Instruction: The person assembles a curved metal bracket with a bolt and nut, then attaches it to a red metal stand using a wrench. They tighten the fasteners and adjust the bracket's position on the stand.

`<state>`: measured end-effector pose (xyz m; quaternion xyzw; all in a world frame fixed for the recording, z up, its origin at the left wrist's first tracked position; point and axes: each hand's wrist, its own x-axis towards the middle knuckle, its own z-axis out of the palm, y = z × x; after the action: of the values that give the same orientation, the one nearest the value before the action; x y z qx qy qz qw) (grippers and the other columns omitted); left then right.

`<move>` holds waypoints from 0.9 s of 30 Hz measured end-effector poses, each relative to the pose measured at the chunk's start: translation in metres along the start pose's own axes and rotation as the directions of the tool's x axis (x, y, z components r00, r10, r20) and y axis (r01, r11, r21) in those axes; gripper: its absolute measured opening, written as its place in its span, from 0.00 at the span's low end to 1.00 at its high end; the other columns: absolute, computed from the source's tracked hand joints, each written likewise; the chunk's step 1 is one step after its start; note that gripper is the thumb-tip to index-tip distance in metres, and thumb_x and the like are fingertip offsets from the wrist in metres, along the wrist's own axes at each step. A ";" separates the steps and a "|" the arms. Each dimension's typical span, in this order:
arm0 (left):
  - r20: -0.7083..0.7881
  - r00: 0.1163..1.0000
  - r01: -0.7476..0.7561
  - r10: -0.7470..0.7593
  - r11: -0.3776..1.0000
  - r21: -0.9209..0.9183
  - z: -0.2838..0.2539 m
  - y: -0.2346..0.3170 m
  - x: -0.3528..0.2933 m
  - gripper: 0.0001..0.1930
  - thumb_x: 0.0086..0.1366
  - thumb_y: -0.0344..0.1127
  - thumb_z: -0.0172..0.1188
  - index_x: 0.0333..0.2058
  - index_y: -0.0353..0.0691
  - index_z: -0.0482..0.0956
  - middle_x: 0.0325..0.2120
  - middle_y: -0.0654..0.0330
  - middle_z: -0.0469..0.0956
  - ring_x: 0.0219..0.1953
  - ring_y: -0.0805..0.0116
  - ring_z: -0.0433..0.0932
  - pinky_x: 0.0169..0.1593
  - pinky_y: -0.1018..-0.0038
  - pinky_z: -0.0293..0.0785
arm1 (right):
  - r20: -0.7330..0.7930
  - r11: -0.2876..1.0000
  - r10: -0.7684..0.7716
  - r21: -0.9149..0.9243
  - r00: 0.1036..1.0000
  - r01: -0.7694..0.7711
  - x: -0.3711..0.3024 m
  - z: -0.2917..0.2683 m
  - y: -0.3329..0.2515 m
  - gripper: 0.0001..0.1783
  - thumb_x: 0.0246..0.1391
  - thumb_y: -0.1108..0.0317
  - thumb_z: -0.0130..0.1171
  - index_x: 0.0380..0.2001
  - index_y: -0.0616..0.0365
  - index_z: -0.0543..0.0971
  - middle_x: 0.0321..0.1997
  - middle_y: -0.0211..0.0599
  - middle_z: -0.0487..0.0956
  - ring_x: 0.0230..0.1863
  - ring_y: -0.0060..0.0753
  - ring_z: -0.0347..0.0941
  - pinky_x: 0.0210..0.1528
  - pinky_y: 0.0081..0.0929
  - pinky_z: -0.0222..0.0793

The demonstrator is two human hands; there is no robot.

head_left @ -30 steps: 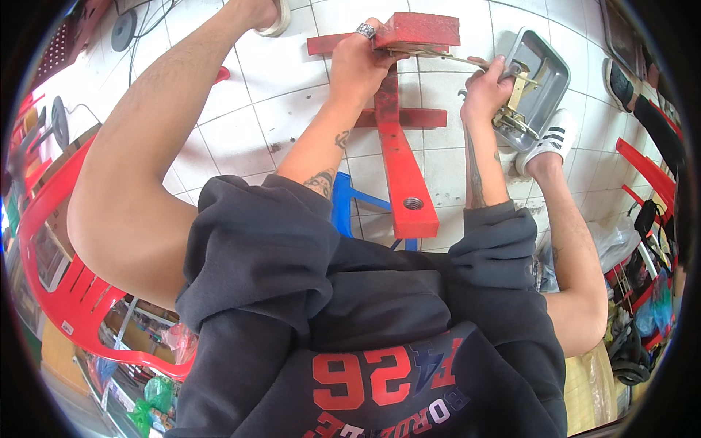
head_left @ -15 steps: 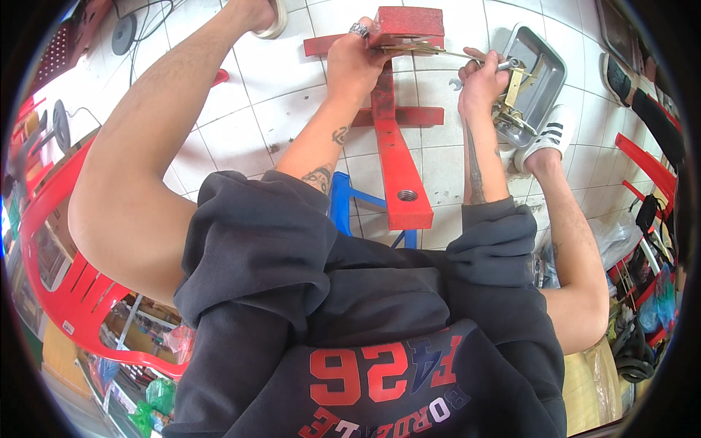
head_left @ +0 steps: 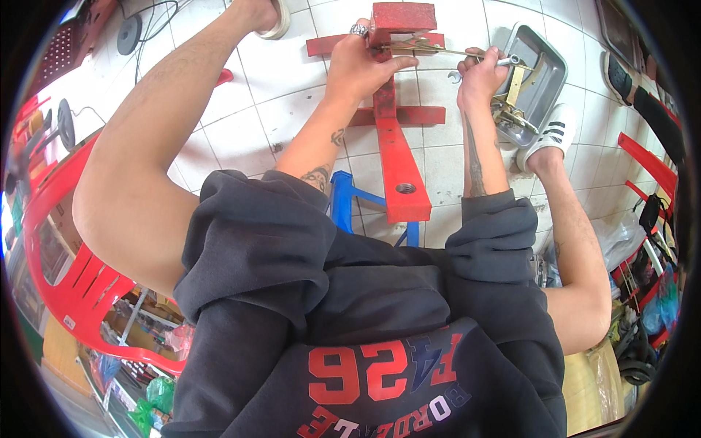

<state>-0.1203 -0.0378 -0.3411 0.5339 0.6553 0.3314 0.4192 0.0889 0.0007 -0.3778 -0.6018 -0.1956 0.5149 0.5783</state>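
Observation:
My left hand (head_left: pixel 358 67) is at the left side of the upper block of a red metal stand (head_left: pixel 404 16). Its fingers curl against the block and are partly hidden there; the thumb stretches out to the right below it. Thin brass-coloured metal pieces (head_left: pixel 418 46) lie across the block's lower edge. To the right, my right hand (head_left: pixel 482 77) is closed round a silver combination wrench (head_left: pixel 513 60), whose open jaw sticks out on the hand's left. A thin rod runs from its fingertips toward the block.
A grey metal tray (head_left: pixel 558 77) with brass-coloured and steel parts (head_left: pixel 515 86) stands on the tiled floor to the right. The stand's long bar, with a threaded hole (head_left: pixel 404 189), points toward me over a blue stool (head_left: pixel 342 201). Another person's shoe (head_left: pixel 617 79) is at the far right.
My left thumb has lifted off the thin metal pieces and now stretches out to the right. My right hand still holds the wrench in nearly the same place.

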 end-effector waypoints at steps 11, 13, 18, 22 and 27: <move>0.010 0.998 0.063 -0.062 0.988 -0.144 0.000 0.004 -0.003 0.26 0.59 0.51 0.73 0.44 0.37 0.75 0.37 0.54 0.85 0.39 0.61 0.84 0.44 0.66 0.78 | -0.031 0.997 -0.058 -0.053 0.998 0.056 -0.009 0.001 -0.006 0.10 0.73 0.61 0.41 0.44 0.55 0.58 0.30 0.44 0.77 0.16 0.18 0.58 0.18 0.23 0.55; -0.013 1.000 0.005 -0.007 0.994 -0.111 0.001 0.005 -0.004 0.23 0.62 0.49 0.71 0.45 0.38 0.75 0.37 0.54 0.85 0.39 0.60 0.84 0.43 0.66 0.78 | -0.020 0.993 -0.100 -0.062 0.995 0.099 -0.010 0.001 -0.012 0.11 0.73 0.60 0.41 0.44 0.56 0.58 0.29 0.44 0.78 0.15 0.18 0.59 0.17 0.22 0.55; -0.018 1.000 -0.023 0.022 0.997 -0.072 -0.001 -0.003 -0.005 0.21 0.64 0.48 0.68 0.46 0.39 0.75 0.38 0.54 0.85 0.39 0.57 0.84 0.44 0.65 0.77 | -0.035 0.950 -0.285 -0.146 0.958 0.277 -0.025 0.012 -0.025 0.12 0.73 0.59 0.43 0.43 0.57 0.59 0.26 0.44 0.79 0.15 0.20 0.65 0.16 0.19 0.56; 0.044 0.998 -0.045 0.042 0.997 0.058 -0.008 -0.002 -0.004 0.24 0.62 0.46 0.70 0.47 0.37 0.73 0.38 0.52 0.85 0.41 0.52 0.83 0.45 0.62 0.78 | -0.066 0.914 -0.371 -0.201 0.926 0.352 -0.028 0.013 -0.022 0.14 0.73 0.58 0.44 0.43 0.58 0.60 0.26 0.44 0.79 0.15 0.21 0.66 0.17 0.18 0.57; 0.057 0.993 -0.109 0.103 0.988 0.109 -0.009 0.001 -0.007 0.24 0.57 0.41 0.74 0.44 0.35 0.72 0.37 0.49 0.85 0.40 0.47 0.83 0.43 0.61 0.79 | -0.212 0.914 -0.375 -0.247 0.903 0.322 -0.030 0.011 -0.020 0.15 0.73 0.57 0.44 0.45 0.60 0.61 0.25 0.43 0.79 0.20 0.24 0.71 0.20 0.19 0.61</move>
<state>-0.1277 -0.0444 -0.3347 0.5989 0.6326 0.3023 0.3871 0.0749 -0.0136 -0.3463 -0.6744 -0.2768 0.2981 0.6162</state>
